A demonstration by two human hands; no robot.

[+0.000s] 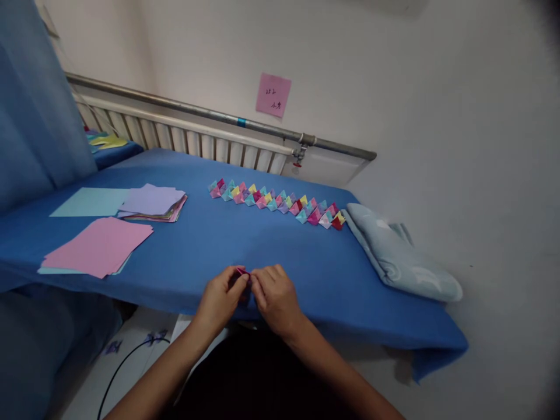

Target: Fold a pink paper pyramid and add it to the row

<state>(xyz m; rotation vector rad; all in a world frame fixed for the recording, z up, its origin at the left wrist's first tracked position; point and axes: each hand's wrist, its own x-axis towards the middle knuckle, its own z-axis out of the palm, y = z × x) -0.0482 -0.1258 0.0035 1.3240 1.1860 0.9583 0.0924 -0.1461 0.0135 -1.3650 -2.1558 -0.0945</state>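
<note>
Between my two hands is a small folded piece of magenta paper (242, 271), mostly covered by fingers. My left hand (222, 296) pinches it from the left with thumb and forefinger. My right hand (276, 296) is closed at its right end, thumb and fingers pressed together on the paper's tip. Both hands are above the front part of the blue-covered table (192, 245). Beyond them, rows of small folded paper pieces (271, 201) in pink, teal, yellow, red and purple stand in a slanting band.
At left lie a pink paper stack (98, 245), a purple-topped stack (151, 201) and light blue paper (90, 202). A folded pale blanket (394, 251) rests at the right end. Behind run a radiator (192, 143) and pipe (196, 109); a pink note (273, 95) is on the wall.
</note>
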